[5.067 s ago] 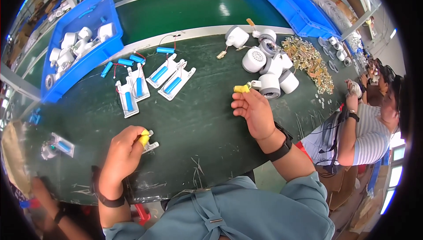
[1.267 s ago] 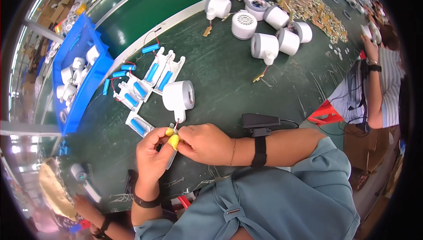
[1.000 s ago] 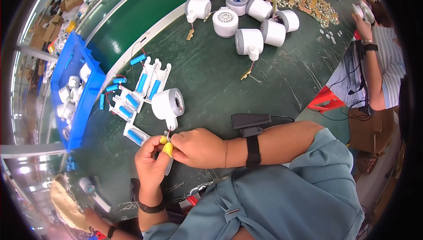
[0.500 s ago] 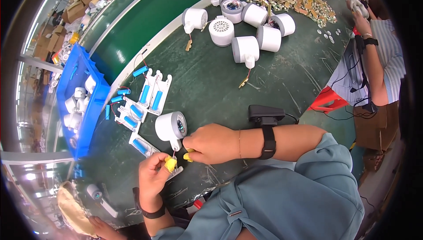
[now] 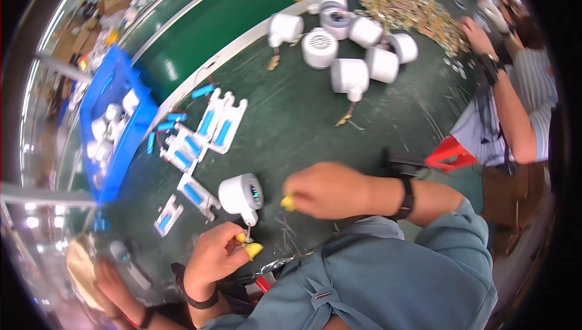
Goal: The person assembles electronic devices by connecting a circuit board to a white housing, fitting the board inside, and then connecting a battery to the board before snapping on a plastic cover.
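Observation:
A white fan-like head (image 5: 235, 196) with a grey rim and a lit round face lies on its side on the green table. Thin wires (image 5: 248, 231) run from its short neck to my left hand (image 5: 212, 256). That hand pinches the wire end, with yellow covers on its thumb and finger; a small piece there is partly hidden. To the right of the head, apart from it, my right hand (image 5: 330, 190) hovers with curled fingers, smeared by motion. A yellow cover (image 5: 288, 203) shows at its fingertips; whatever they pinch cannot be made out.
White handle shells (image 5: 193, 192) with blue battery cells lie at left, beside a blue bin (image 5: 124, 166) of white parts. Several white heads (image 5: 320, 48) stand farther off, near a heap of small boards (image 5: 406, 12). Co-workers' hands (image 5: 479, 39) show at far right and lower left.
My right hand has drawn away rightward from the white head. My left hand stays at the wires. A small shell with a blue cell now shows at left. A co-worker's hand at right reached the heap.

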`<move>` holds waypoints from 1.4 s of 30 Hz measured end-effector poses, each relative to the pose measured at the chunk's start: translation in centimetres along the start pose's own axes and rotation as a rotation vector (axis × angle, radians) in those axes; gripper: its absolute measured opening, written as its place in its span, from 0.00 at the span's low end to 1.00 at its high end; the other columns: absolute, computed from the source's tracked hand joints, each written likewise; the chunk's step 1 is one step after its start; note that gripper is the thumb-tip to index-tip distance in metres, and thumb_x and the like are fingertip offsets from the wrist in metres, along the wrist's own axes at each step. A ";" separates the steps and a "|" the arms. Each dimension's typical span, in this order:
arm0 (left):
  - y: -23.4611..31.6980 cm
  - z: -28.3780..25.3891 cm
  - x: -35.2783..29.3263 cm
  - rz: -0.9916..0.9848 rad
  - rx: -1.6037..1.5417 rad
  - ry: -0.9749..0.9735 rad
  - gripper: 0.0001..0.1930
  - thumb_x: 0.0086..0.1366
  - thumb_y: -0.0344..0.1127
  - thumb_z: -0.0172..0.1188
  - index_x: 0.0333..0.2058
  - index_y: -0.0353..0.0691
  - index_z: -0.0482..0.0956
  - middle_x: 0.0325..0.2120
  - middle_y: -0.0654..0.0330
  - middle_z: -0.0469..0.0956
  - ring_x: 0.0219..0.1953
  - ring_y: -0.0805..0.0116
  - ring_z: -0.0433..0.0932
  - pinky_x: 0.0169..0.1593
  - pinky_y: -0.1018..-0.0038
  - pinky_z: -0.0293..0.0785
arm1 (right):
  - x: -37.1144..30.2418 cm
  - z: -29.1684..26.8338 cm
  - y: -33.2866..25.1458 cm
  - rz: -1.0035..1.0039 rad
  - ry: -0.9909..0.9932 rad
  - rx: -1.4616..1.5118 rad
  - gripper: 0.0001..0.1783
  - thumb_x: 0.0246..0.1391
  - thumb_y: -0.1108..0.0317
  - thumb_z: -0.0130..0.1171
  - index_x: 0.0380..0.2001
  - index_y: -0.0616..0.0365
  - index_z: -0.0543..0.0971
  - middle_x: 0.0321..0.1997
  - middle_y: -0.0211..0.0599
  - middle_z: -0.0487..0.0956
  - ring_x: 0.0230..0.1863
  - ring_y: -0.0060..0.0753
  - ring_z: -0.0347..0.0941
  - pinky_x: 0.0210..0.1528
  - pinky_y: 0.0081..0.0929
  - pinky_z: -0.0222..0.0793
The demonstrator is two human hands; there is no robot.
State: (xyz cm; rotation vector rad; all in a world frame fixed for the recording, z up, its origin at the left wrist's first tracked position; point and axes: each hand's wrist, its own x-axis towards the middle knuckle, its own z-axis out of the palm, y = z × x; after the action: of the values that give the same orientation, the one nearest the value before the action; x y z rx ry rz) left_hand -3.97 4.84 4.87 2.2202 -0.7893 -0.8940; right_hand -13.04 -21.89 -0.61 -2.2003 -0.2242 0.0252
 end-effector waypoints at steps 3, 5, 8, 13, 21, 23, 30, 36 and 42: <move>-0.1 0.2 -2.1 0.148 0.236 -0.013 0.12 0.49 0.34 0.70 0.30 0.40 0.76 0.21 0.60 0.73 0.21 0.64 0.73 0.25 0.71 0.67 | -2.9 -2.8 0.7 0.241 0.343 0.055 0.05 0.54 0.72 0.60 0.33 0.60 0.75 0.23 0.36 0.77 0.21 0.28 0.76 0.23 0.29 0.70; -0.5 -0.4 -3.6 0.115 0.266 -0.009 0.12 0.48 0.34 0.70 0.31 0.40 0.77 0.21 0.60 0.73 0.21 0.63 0.74 0.25 0.70 0.68 | -4.2 -4.7 0.9 0.580 0.478 0.428 0.04 0.58 0.73 0.55 0.35 0.60 0.72 0.20 0.26 0.73 0.17 0.13 0.69 0.18 0.14 0.64; -1.7 -2.1 -7.1 -0.071 0.250 0.088 0.11 0.50 0.30 0.67 0.32 0.38 0.77 0.23 0.61 0.76 0.22 0.69 0.75 0.25 0.73 0.67 | -4.7 -6.4 1.7 0.627 0.567 0.518 0.13 0.60 0.72 0.54 0.46 0.64 0.69 0.27 0.33 0.75 0.18 0.18 0.71 0.18 0.16 0.68; -7.7 -6.7 -9.9 -0.429 0.118 0.347 0.05 0.55 0.25 0.58 0.31 0.33 0.76 0.16 0.64 0.71 0.24 0.79 0.72 0.25 0.78 0.66 | -3.4 -5.8 2.3 0.666 0.569 0.710 0.21 0.61 0.68 0.55 0.54 0.65 0.68 0.33 0.36 0.75 0.22 0.22 0.74 0.23 0.17 0.72; -12.5 -9.3 -10.3 -0.285 0.999 1.058 0.13 0.56 0.26 0.63 0.41 0.34 0.77 0.39 0.48 0.77 0.39 0.51 0.77 0.41 0.64 0.75 | -2.5 -5.7 3.0 0.654 0.474 0.774 0.13 0.62 0.66 0.54 0.46 0.62 0.72 0.32 0.32 0.75 0.24 0.22 0.75 0.24 0.18 0.73; -8.3 -7.3 -6.7 -0.040 0.844 0.925 0.16 0.56 0.26 0.63 0.45 0.38 0.78 0.45 0.50 0.76 0.46 0.49 0.76 0.50 0.59 0.72 | -2.6 -5.3 3.2 0.638 0.457 0.727 0.10 0.62 0.67 0.54 0.42 0.62 0.72 0.29 0.31 0.75 0.23 0.20 0.74 0.23 0.17 0.71; -4.2 -3.5 0.4 0.534 0.682 0.368 0.18 0.48 0.20 0.64 0.40 0.44 0.81 0.43 0.58 0.76 0.41 0.56 0.77 0.48 0.65 0.72 | -1.1 -3.2 0.7 0.450 0.055 0.567 0.10 0.59 0.73 0.54 0.44 0.61 0.74 0.27 0.31 0.77 0.26 0.18 0.76 0.26 0.17 0.72; -1.8 -0.5 2.7 0.440 0.192 0.291 0.11 0.56 0.18 0.60 0.39 0.36 0.79 0.39 0.58 0.80 0.38 0.63 0.81 0.40 0.74 0.76 | 1.3 -0.9 -0.7 0.227 -0.108 0.585 0.14 0.62 0.72 0.50 0.50 0.61 0.75 0.37 0.37 0.79 0.31 0.22 0.78 0.31 0.23 0.74; -0.1 2.9 4.9 0.390 -0.059 0.199 0.12 0.57 0.22 0.62 0.41 0.39 0.78 0.33 0.58 0.81 0.33 0.56 0.81 0.36 0.68 0.76 | 1.8 -0.8 0.7 0.399 -0.267 0.978 0.24 0.66 0.77 0.44 0.64 0.62 0.63 0.55 0.40 0.74 0.50 0.32 0.77 0.47 0.29 0.78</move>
State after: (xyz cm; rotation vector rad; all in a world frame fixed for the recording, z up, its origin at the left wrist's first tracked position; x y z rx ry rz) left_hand -3.23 0.53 1.25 1.9696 -1.0365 -0.4928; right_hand -11.14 -22.60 -0.59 -1.2251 0.0843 0.5374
